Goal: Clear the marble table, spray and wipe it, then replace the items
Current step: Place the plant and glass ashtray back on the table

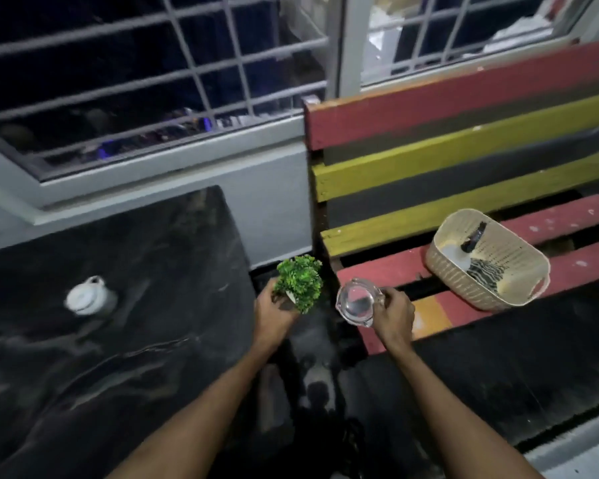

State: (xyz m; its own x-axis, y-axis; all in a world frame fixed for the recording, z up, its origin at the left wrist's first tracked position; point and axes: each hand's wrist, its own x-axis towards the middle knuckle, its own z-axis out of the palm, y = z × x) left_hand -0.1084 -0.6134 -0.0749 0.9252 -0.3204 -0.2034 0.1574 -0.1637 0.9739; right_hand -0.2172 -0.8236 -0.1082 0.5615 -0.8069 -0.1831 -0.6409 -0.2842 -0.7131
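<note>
Two bare forearms, sleeveless, left hand (pixel 274 314) and right hand (pixel 393 314) ungloved

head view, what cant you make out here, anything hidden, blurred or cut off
- Plant in the left hand: its pot is almost wholly hidden by leaves and fingers.
- White object on the marble table: motion blur leaves its kind unclear.
- Basket on the bench: contents overlap in dim light; only a dark nozzle and striped cloth show.
- Glass jug in the right hand: any contents cannot be told.
- Table: cut off at the left edge.
</note>
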